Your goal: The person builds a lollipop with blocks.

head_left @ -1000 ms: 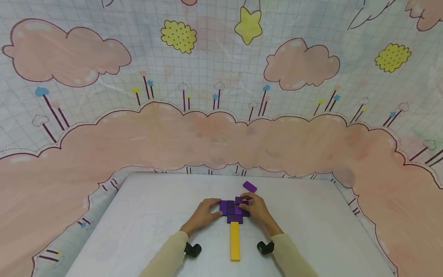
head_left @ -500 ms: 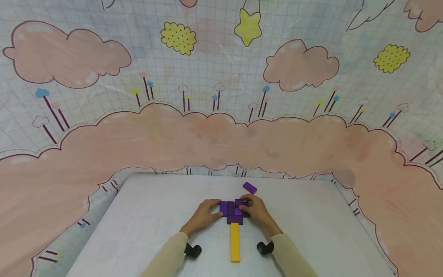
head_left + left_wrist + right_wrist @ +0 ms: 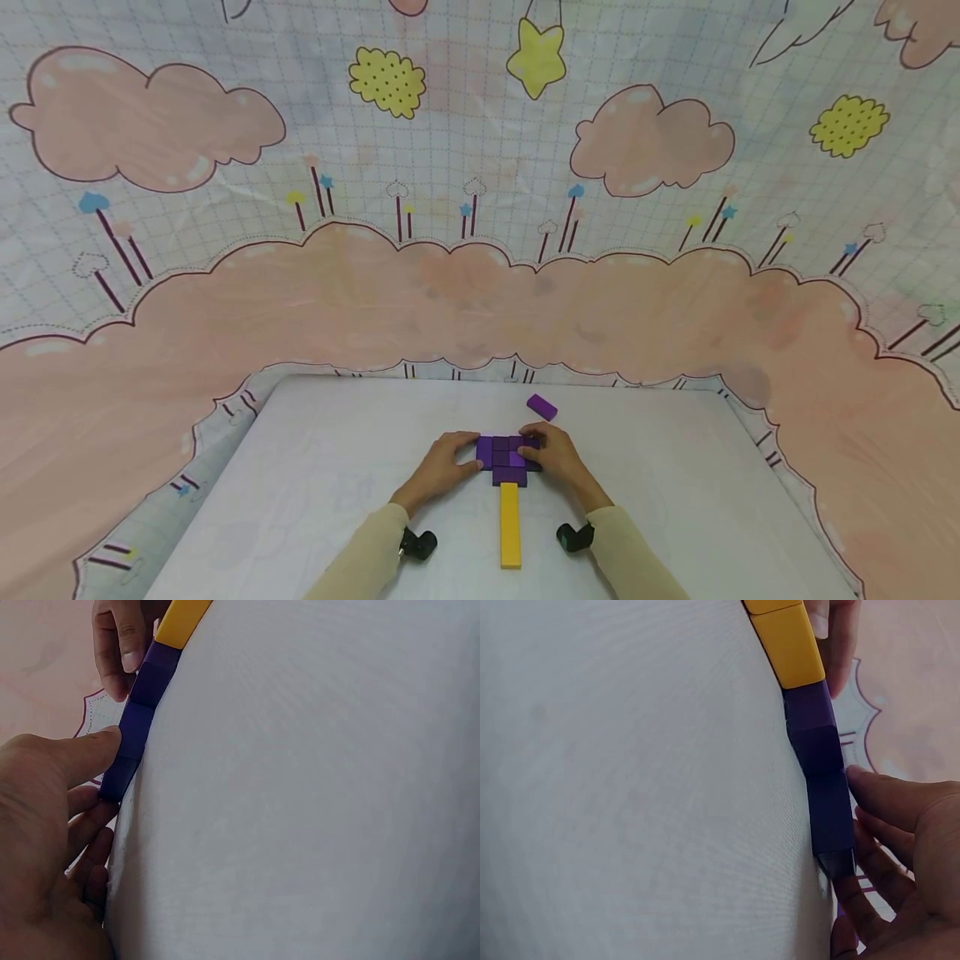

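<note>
Several purple blocks [image 3: 501, 457] lie together in a flat, closely fitted group on the white table. A yellow strip of blocks [image 3: 510, 527] runs from their near side toward the person. At the group's left end, my left hand [image 3: 441, 461] holds a purple block [image 3: 484, 452], thumb at the near corner and fingers at the far one. My right hand [image 3: 557, 454] grips a purple block [image 3: 516, 442] at the far right part, its thumb over the group. That hand hides part of the right side. In the right wrist view, the fingers [image 3: 866, 915] curl round the end of the purple row [image 3: 830, 814].
A loose purple block [image 3: 542, 407] lies slanted beyond the group, near the table's [image 3: 337, 433] far side. A patterned cloth [image 3: 480, 308] with clouds and stars hangs behind and around the table. Each wrist carries a small black camera [image 3: 418, 543].
The purple block under my right fingers, which stuck out past the far edge of the group, has come down toward me into line with its neighbours. My left hand has stayed in place.
</note>
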Demonstrator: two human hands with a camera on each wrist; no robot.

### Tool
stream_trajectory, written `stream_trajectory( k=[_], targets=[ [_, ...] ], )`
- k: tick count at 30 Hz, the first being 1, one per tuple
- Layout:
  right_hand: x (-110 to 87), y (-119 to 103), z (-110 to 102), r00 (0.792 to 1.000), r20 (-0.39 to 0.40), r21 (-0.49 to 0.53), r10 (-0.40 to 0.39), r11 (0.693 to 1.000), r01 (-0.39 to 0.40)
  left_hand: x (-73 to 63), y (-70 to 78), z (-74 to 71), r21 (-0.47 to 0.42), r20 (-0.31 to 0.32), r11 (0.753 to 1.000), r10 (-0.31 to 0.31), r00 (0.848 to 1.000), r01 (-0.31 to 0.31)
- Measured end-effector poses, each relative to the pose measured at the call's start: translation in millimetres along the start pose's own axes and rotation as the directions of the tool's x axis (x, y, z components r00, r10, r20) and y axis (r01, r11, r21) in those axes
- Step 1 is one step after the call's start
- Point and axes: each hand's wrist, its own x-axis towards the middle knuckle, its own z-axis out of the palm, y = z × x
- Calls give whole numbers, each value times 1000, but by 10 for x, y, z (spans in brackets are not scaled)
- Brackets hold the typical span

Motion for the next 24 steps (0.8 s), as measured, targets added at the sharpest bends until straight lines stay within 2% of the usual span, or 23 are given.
stream_trajectory(
  k=[13,24],
  targets=[
    [-14,-12,-14,1000,-5,9,6,1000,-6,-7,8,-4,1,6,1000,-5,1000,5],
    [-20,-143,-223,999,-53,52,2,999,1,-7,-15,7,12,-8,1000,18,1000,-18]
  ],
)
